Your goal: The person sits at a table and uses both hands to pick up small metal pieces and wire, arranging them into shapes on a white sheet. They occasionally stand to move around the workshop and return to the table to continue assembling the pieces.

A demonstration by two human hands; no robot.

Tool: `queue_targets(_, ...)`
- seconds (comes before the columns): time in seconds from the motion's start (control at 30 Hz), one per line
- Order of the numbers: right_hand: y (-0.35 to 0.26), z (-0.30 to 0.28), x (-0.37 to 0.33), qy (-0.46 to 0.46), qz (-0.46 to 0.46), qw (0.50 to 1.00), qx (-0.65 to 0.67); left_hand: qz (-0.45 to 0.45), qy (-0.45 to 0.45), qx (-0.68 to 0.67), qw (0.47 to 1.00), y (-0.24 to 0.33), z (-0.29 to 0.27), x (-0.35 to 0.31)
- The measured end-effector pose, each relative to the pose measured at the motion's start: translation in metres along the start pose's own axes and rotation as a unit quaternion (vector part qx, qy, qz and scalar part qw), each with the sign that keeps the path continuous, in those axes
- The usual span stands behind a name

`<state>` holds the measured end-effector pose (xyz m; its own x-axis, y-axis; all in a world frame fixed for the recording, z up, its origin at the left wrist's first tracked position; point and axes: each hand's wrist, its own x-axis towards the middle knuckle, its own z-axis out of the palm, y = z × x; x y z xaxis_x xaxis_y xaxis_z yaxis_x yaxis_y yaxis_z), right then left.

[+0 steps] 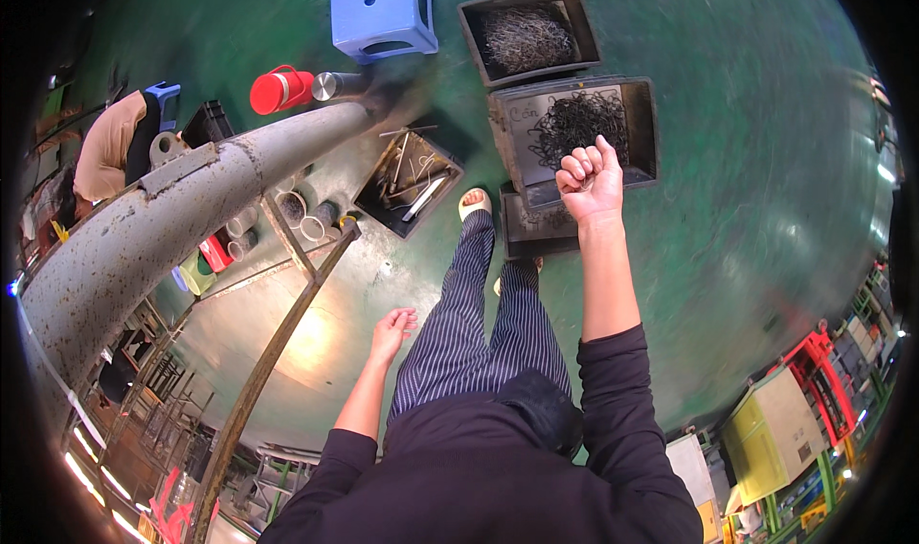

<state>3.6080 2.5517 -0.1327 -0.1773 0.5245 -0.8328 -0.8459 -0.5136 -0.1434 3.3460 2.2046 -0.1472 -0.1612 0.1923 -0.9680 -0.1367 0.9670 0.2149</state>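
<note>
My right hand (591, 182) is raised over the near edge of a grey bin (517, 151) with its fingers curled into the palm. Whatever it may hold is hidden. A tangled heap of black bent metal pieces (581, 127) lies in that bin, just beyond the hand. Low beside my left thigh hangs my left hand (391, 333), its fingers loosely stretched and nothing seen in them. Behind the grey bin, another dark bin (474, 27) contains a pile of thin silvery metal pieces (526, 41). A third bin (541, 239) sits partly under the grey one, close to my feet.
Left of my feet is a tool crate (369, 199). A thick grey pipe (230, 166) and rusty rail (278, 352) cross the left side. Beyond stand a blue stool (383, 12), red jug (278, 92) and steel flask (335, 86). Another person (110, 147) bends at far left.
</note>
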Motion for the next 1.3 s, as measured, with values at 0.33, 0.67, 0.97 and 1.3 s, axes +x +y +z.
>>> queue_targets(0.33,-0.011,-0.035,-0.001,-0.071,0.036,0.988,0.132,0.004,-0.02,0.033,0.999,0.001,0.007,0.005)
queue_targets(0.67,-0.002,-0.077,-0.032,-0.086,0.025,0.982,0.166,0.016,-0.034,0.048,0.998,0.004,0.013,0.007)
queue_targets(0.97,0.03,-0.165,-0.101,-0.03,0.005,0.985,0.168,0.044,-0.07,0.11,0.99,0.022,0.002,0.02)
queue_targets(1.3,0.018,-0.201,-0.146,-0.128,-0.068,0.97,0.197,0.072,-0.07,0.121,0.988,0.025,0.008,0.008)
